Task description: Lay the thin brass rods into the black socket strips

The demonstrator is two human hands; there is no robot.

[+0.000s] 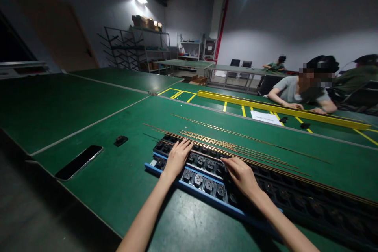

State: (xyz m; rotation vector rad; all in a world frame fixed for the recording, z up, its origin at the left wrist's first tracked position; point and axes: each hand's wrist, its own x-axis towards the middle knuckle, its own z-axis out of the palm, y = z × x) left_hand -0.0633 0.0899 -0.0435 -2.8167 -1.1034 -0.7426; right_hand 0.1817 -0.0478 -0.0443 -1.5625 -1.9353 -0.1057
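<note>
Long black trays [283, 193] with rows of small black parts lie on the green table, a blue rail [201, 193] along their near side. My left hand [177, 156] rests over the left part of the trays, its fingers together on a thin copper-coloured rod [206, 154]. To the right, my right hand [240, 173] has thumb and fingertips pinched at the same rod, which runs between both hands. Several loose thin brass rods [251, 140] lie on the table just beyond the trays.
A phone [79, 162] and a small black part [121, 140] lie at the left. Beyond a grey seam are a long yellow rail [274, 111] and a white paper [265, 117]. Another person [301, 90] sits across the table at the right. Shelves [153, 43] stand behind.
</note>
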